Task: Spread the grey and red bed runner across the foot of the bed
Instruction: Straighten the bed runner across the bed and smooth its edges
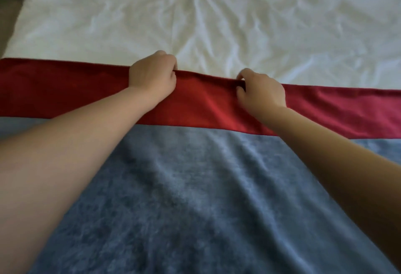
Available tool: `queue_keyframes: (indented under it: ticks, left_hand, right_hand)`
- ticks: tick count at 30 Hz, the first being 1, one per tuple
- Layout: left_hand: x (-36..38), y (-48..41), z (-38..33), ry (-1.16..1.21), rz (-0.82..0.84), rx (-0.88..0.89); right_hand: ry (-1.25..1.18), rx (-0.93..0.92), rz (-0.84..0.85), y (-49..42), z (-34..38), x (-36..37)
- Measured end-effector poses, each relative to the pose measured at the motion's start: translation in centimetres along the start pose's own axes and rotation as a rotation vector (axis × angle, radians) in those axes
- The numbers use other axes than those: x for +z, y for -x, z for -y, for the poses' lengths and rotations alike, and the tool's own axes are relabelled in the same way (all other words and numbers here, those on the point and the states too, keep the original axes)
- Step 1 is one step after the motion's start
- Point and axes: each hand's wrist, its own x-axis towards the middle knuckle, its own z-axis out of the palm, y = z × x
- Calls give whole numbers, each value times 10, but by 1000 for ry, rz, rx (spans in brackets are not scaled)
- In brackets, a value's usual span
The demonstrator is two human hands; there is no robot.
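Left hand (153,76) and right hand (261,89) both pinch the runner's (195,176) red edge (208,100). Pull evenly over the sheet (217,24), keeping the edge straight.

fuzzy matt grey-and-red cloth bed runner (195,187) lies on a creased white cotton-like sheet (217,24).

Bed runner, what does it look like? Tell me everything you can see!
The bed runner is a soft, fuzzy-looking cloth with two parts: a wide grey area nearest the person and a red band along its far side. It lies spread across the bed, on top of the wrinkled white sheet, and runs out of the picture on both sides. The grey part has gentle ripples. The left hand and right hand each pinch the red band's far edge near the middle, a little apart.
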Motion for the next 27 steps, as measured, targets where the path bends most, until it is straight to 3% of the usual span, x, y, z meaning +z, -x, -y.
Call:
queue_keyframes:
  ticks: [4,9,15,20,27]
  left_hand:
    - [13,-11,-56,70,56,63]
    - [29,-26,-97,-31,108,31]
    - [41,-23,-118,-241,127,-80]
    - [23,-7,-117,-201,20,-58]
    - [-14,47,-100,-127,-38,-66]
  right_hand:
    - [77,123,34,10,-73,-21]
    - [143,101,85,1,-116,-25]
    - [63,176,25,-6,-115,-5]
    - [36,131,-35,8,-110,-11]
    - [34,26,57,48,-61,-38]
